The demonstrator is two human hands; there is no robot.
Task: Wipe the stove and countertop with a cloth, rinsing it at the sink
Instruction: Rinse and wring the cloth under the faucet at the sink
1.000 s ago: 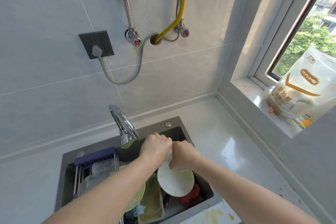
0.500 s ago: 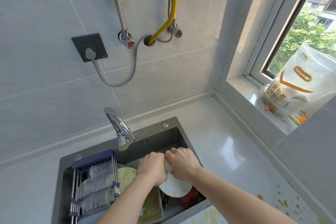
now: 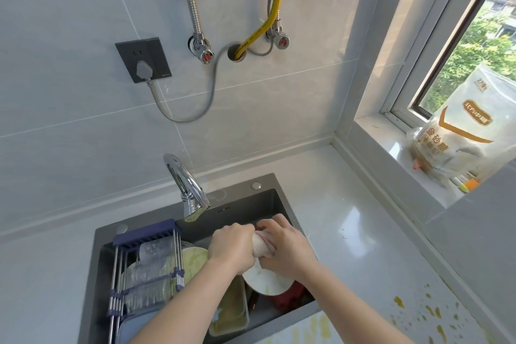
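Note:
Over the dark sink, my left hand and my right hand both grip a rolled-up pale cloth between them. The cloth is twisted into a tight wad, only its middle showing. The chrome faucet stands just behind and left of my hands; I see no water running from it. The white countertop stretches to the right of the sink, with yellow-orange splatters near its front right.
Dirty dishes fill the sink: a white plate, a red bowl, a rectangular container and a greenish plate. A blue drying rack with glasses sits on the left. A bag stands on the windowsill.
My hands have moved lower and to the right within the sink, still wringing the cloth, and more of the cloth shows between them. The view has shifted towards the counter's right side.

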